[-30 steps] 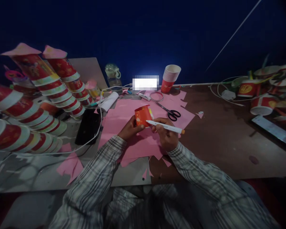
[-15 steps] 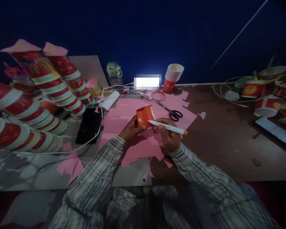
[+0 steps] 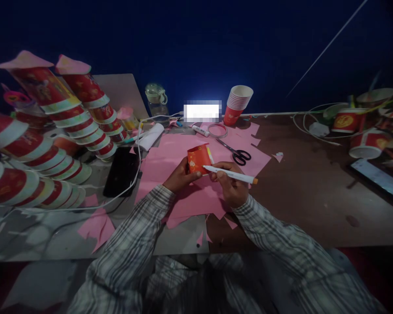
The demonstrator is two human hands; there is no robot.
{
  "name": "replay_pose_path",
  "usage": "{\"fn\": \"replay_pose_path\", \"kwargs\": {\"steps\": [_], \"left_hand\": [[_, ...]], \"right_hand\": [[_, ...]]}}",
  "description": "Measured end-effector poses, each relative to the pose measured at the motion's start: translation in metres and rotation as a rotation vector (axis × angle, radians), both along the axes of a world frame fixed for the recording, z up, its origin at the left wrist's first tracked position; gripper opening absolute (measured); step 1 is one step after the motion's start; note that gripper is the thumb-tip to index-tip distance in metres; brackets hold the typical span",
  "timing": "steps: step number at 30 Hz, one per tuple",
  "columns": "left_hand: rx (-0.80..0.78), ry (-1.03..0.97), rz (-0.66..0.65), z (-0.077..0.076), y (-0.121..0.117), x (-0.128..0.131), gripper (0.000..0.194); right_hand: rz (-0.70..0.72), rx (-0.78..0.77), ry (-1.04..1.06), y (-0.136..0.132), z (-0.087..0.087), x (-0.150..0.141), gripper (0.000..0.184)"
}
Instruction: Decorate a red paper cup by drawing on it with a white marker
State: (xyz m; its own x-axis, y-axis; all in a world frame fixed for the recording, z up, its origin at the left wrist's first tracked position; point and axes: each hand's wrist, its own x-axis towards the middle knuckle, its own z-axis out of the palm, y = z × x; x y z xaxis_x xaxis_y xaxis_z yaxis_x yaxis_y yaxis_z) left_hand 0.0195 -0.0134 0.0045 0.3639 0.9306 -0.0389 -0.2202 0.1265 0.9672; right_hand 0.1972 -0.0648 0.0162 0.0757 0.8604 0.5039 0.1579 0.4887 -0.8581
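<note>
My left hand (image 3: pixel 180 178) grips a red paper cup (image 3: pixel 199 158) held upside down over pink paper sheets (image 3: pixel 170 161) on the table. My right hand (image 3: pixel 229 187) holds a white marker (image 3: pixel 231 174) with an orange end cap, its tip touching the cup's side near the bottom edge. Both hands are closed on what they hold. Black-handled scissors (image 3: pixel 236 152) lie on the pink paper just beyond my right hand.
Long stacks of red and white paper cups (image 3: pixel 52 131) lean in from the left. A black phone (image 3: pixel 121 172) with a white cable lies left of the paper. A short cup stack (image 3: pixel 237 104), tape ring (image 3: pixel 217 130), jar (image 3: pixel 155 98) stand behind. More cups (image 3: pixel 363 139) crowd the right.
The view has shifted slightly. My hands, the cup and the marker stay in nearly the same place, with the marker tip on the cup.
</note>
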Motion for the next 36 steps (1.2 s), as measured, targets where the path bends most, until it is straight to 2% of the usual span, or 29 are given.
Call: {"fn": "replay_pose_path", "kwargs": {"steps": [6, 14, 28, 36], "left_hand": [[0.032, 0.005, -0.038, -0.0016, 0.0017, -0.0014, 0.079], [0.009, -0.006, -0.017, -0.0047, 0.0025, -0.0013, 0.081], [0.031, 0.023, -0.021, 0.0019, 0.0015, 0.0000, 0.081], [0.058, -0.004, -0.059, 0.0023, 0.0004, 0.0011, 0.079]], "right_hand": [[-0.010, 0.019, 0.004, 0.0003, 0.0026, -0.0004, 0.023], [-0.008, 0.020, 0.028, 0.0011, 0.0024, -0.0008, 0.022], [-0.036, 0.041, -0.036, 0.0029, 0.0005, -0.0001, 0.023], [-0.095, 0.135, -0.126, 0.0040, 0.0076, 0.0011, 0.019]]}}
